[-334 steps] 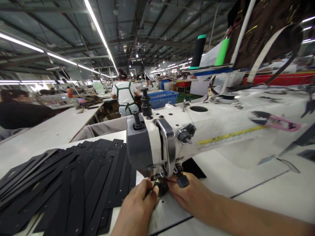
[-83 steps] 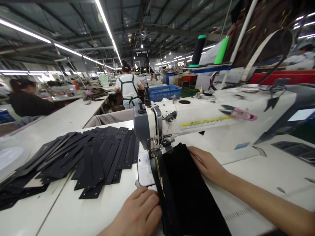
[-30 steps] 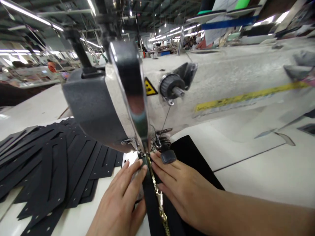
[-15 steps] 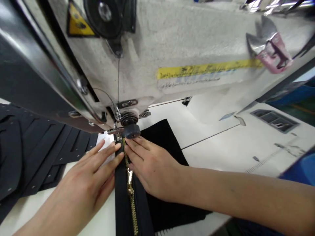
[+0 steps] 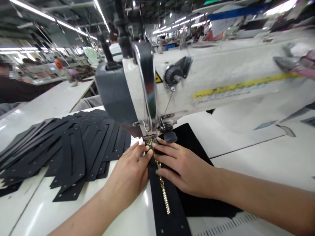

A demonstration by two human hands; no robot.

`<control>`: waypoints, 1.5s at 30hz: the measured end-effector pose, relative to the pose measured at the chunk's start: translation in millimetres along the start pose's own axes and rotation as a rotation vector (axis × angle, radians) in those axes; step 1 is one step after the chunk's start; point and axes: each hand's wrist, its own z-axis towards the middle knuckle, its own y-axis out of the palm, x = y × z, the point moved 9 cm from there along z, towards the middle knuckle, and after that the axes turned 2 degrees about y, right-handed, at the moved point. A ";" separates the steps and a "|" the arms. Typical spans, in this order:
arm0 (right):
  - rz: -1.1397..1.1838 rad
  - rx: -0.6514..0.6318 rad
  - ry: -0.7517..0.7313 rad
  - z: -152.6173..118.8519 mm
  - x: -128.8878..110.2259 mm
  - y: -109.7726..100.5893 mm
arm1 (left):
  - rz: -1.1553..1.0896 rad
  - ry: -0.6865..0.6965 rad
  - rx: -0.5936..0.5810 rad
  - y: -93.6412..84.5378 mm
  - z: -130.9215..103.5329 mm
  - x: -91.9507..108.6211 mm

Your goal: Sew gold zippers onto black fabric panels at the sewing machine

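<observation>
Head view: matte black strip (image 5: pixel 157 200), pale dots at near end, gold zipper (image 5: pixel 164 196) down middle, far end under sewing machine (image 5: pixel 211 72). Black cloth (image 5: pixel 204 206) to its right. Left hand (image 5: pixel 130 168) open, fingertips pressing strip; right hand (image 5: pixel 188 167) open, fingers spread beside zipper. Slotted black pieces (image 5: pixel 71 150) piled left on white surface (image 5: pixel 98 206).

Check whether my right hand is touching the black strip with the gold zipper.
Touching: the head view shows the right hand with its fingers laid flat over the black strip beside the gold zipper, no gap showing.
</observation>
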 end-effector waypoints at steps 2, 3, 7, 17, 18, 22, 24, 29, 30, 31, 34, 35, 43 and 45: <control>0.073 0.018 0.094 -3.8 -2.3 -5.3 | -0.012 -0.004 0.004 -2.8 -3.7 2.5; 0.092 0.033 0.149 -6.7 -3.4 -7.4 | -0.022 0.001 0.011 -4.6 -6.8 5.3; -0.038 0.110 0.166 -17.8 -18.9 -11.6 | -0.029 0.079 0.089 -13.4 -23.1 22.6; -0.269 0.012 0.064 -14.1 -18.7 5.1 | 0.010 0.119 0.143 -12.0 -28.7 22.4; -0.260 0.015 0.067 -12.6 -17.6 4.6 | 0.009 0.117 0.139 -10.8 -28.0 21.2; -0.224 0.023 0.082 -6.5 -12.2 3.4 | 0.000 0.106 0.108 -7.1 -23.1 15.9; -0.206 0.025 0.092 -3.0 -8.4 2.7 | -0.011 0.092 0.094 -6.8 -19.5 12.4; -0.117 0.023 0.127 5.7 3.8 1.6 | -0.037 0.052 0.078 -6.3 -14.8 3.4; -0.098 0.020 0.134 7.3 6.3 1.9 | -0.041 0.064 0.090 -6.8 -14.9 3.4; -0.083 0.017 0.140 8.7 8.7 2.3 | -0.046 0.078 0.102 -7.2 -14.9 3.5; -0.068 0.017 0.154 12.7 15.0 3.6 | -0.047 0.098 0.132 -8.5 -13.4 2.7; -0.070 0.024 0.159 13.8 17.0 3.7 | -0.049 0.099 0.137 -8.9 -12.1 2.1; -0.119 0.130 0.126 24.8 25.2 1.6 | -0.092 0.058 0.169 -10.3 -0.2 -7.8; -0.121 0.154 0.118 27.4 28.0 1.5 | -0.101 0.025 0.152 -7.2 0.0 -11.6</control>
